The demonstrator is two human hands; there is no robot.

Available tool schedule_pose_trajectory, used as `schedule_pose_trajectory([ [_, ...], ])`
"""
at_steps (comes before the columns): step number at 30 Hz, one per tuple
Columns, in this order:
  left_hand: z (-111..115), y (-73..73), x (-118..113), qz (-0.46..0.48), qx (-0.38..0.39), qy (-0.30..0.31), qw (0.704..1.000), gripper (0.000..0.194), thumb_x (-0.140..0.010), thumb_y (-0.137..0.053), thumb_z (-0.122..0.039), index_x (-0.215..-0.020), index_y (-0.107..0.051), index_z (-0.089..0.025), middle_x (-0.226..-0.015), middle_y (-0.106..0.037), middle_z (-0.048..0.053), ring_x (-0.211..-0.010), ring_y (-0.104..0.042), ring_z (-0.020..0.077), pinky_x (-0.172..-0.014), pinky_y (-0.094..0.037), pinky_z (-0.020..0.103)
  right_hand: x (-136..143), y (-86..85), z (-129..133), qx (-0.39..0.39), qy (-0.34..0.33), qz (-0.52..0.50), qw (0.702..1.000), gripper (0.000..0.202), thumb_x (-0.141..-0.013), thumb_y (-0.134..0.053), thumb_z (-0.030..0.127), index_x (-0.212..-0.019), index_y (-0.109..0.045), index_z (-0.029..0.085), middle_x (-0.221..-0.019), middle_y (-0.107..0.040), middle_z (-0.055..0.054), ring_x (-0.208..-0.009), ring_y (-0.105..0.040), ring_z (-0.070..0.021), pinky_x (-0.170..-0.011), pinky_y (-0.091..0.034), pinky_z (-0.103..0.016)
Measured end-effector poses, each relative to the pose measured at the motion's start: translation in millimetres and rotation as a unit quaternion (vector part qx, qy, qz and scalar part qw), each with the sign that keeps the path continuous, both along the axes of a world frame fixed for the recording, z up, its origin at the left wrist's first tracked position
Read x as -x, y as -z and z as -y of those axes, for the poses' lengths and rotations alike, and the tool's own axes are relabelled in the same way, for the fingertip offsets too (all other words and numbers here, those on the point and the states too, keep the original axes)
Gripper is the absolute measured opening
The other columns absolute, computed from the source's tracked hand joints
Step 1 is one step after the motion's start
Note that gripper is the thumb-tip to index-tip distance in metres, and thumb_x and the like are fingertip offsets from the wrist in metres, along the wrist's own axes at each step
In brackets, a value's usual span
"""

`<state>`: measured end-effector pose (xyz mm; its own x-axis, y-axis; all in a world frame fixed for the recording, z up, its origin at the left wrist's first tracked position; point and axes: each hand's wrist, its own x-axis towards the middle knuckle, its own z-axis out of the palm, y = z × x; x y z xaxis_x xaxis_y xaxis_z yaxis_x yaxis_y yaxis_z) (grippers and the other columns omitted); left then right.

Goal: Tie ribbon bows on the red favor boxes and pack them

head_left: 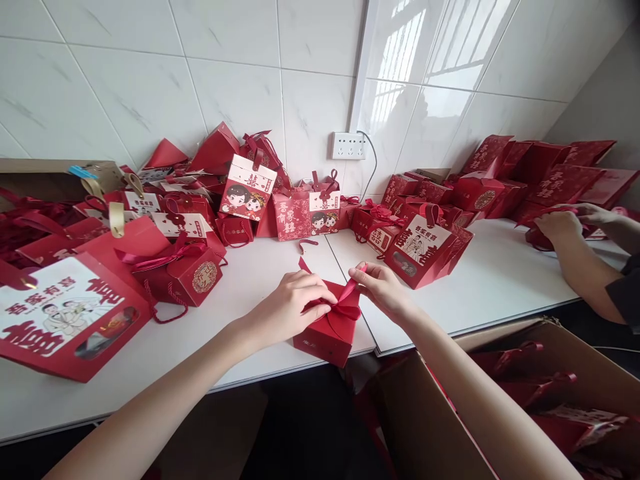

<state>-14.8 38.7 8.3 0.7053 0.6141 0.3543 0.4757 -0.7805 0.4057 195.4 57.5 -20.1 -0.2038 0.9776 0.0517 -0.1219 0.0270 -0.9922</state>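
Observation:
A small red gift box sits near the front edge of the white table, a red ribbon tied in a bow on its lid. My left hand rests over the box top, its fingers closed at the bow's left side. On the other side, my right hand pinches a ribbon end or loop and holds it up to the right of the knot. The fingers cover part of the bow, so the knot itself is partly hidden.
Finished-looking red boxes and gift bags crowd the left and back. More bags stand to the right. An open cardboard carton with red bags is below. A co-worker's hands handle something red at far right.

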Motion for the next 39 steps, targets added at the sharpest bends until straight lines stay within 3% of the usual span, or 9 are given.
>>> schedule_pose_trajectory([
  [6, 3.6, -2.2, -0.7, -0.045, -0.055, -0.001, 0.997, 0.016, -0.088, -0.052, -0.016, -0.098, -0.063, -0.02, -0.092, -0.062, 0.001, -0.093, -0.052, 0.0163, -0.09, -0.032, 0.036, -2.5, 0.2, -6.4, -0.025, 0.002, 0.075, 0.997, 0.039, -0.068, -0.069, 0.05, -0.061, -0.05, 0.017, -0.057, -0.044, 0.005, -0.054, -0.038, -0.0076, -0.055, -0.031, -0.025],
  [17, 4.5, -6.6, -1.5, -0.087, -0.093, 0.02, 0.992, 0.024, -0.089, -0.047, -0.011, -0.099, -0.066, -0.022, -0.095, -0.063, 0.002, -0.094, -0.052, 0.0173, -0.087, -0.029, 0.036, -2.0, 5.5, -13.2, 0.046, -0.046, 0.126, 0.99, 0.043, -0.061, -0.07, 0.055, -0.065, -0.051, 0.017, -0.055, -0.048, 0.005, -0.05, -0.042, -0.0076, -0.053, -0.034, -0.024],
  [22, 4.9, -5.8, -2.5, -0.085, -0.1, 0.025, 0.991, 0.025, -0.09, -0.044, -0.01, -0.101, -0.065, -0.02, -0.095, -0.062, 0.003, -0.088, -0.054, 0.0151, -0.086, -0.03, 0.034, -5.2, 0.9, -17.2, -0.036, 0.062, 0.34, 0.938, 0.033, -0.07, -0.061, 0.049, -0.062, -0.057, 0.017, -0.056, -0.054, 0.001, -0.053, -0.045, -0.0112, -0.053, -0.034, -0.026],
  [24, 5.1, -4.4, -2.8, -0.084, -0.112, 0.024, 0.99, 0.026, -0.09, -0.043, -0.01, -0.101, -0.064, -0.018, -0.095, -0.063, 0.004, -0.088, -0.054, 0.0153, -0.084, -0.032, 0.033, -2.5, -9.0, -19.9, -0.081, 0.116, 0.37, 0.918, 0.026, -0.075, -0.058, 0.042, -0.065, -0.057, 0.018, -0.066, -0.06, -0.002, -0.062, -0.05, -0.0137, -0.059, -0.036, -0.027],
  [26, 5.3, -2.9, -3.2, -0.083, -0.133, 0.023, 0.987, 0.026, -0.09, -0.042, -0.009, -0.101, -0.064, -0.017, -0.095, -0.063, 0.005, -0.088, -0.054, 0.0158, -0.082, -0.033, 0.032, 6.8, -22.4, -22.1, -0.138, 0.123, 0.388, 0.903, 0.023, -0.079, -0.054, 0.039, -0.069, -0.057, 0.019, -0.073, -0.062, -0.003, -0.068, -0.052, -0.0148, -0.064, -0.037, -0.028],
  [29, 6.3, -1.3, -3.9, -0.086, -0.167, 0.016, 0.982, 0.026, -0.09, -0.042, -0.01, -0.103, -0.063, -0.016, -0.093, -0.063, 0.005, -0.087, -0.054, 0.0166, -0.082, -0.034, 0.033, 31.2, -43.2, -24.1, -0.203, 0.033, 0.45, 0.869, 0.023, -0.08, -0.055, 0.037, -0.069, -0.061, 0.018, -0.072, -0.065, -0.004, -0.067, -0.055, -0.0154, -0.064, -0.038, -0.027],
  [32, 8.1, -1.0, -4.4, -0.087, -0.187, 0.002, 0.978, 0.025, -0.091, -0.041, -0.01, -0.103, -0.063, -0.016, -0.093, -0.064, 0.005, -0.088, -0.055, 0.0174, -0.083, -0.035, 0.034, 55.4, -56.7, -27.0, -0.183, -0.073, 0.497, 0.845, 0.014, -0.075, -0.06, 0.027, -0.065, -0.065, 0.018, -0.072, -0.067, -0.006, -0.068, -0.057, -0.0169, -0.061, -0.037, -0.026],
  [36, 10.8, -0.9, -4.3, -0.083, -0.184, -0.002, 0.979, 0.024, -0.09, -0.042, -0.01, -0.101, -0.063, -0.015, -0.092, -0.065, 0.005, -0.087, -0.057, 0.017, -0.08, -0.037, 0.033, 67.7, -59.0, -33.2, -0.163, -0.126, 0.492, 0.846, 0.008, -0.063, -0.064, 0.01, -0.062, -0.067, 0.018, -0.071, -0.068, -0.004, -0.066, -0.058, -0.0157, -0.058, -0.038, -0.023],
  [39, 11.8, -0.4, -4.0, -0.068, -0.168, -0.006, 0.983, 0.022, -0.09, -0.045, -0.011, -0.101, -0.063, -0.016, -0.092, -0.065, 0.004, -0.089, -0.058, 0.0171, -0.08, -0.039, 0.033, 64.6, -54.0, -34.8, -0.153, -0.129, 0.467, 0.861, 0.006, -0.066, -0.062, 0.014, -0.063, -0.066, 0.017, -0.065, -0.066, -0.003, -0.062, -0.056, -0.0138, -0.054, -0.039, -0.023],
])
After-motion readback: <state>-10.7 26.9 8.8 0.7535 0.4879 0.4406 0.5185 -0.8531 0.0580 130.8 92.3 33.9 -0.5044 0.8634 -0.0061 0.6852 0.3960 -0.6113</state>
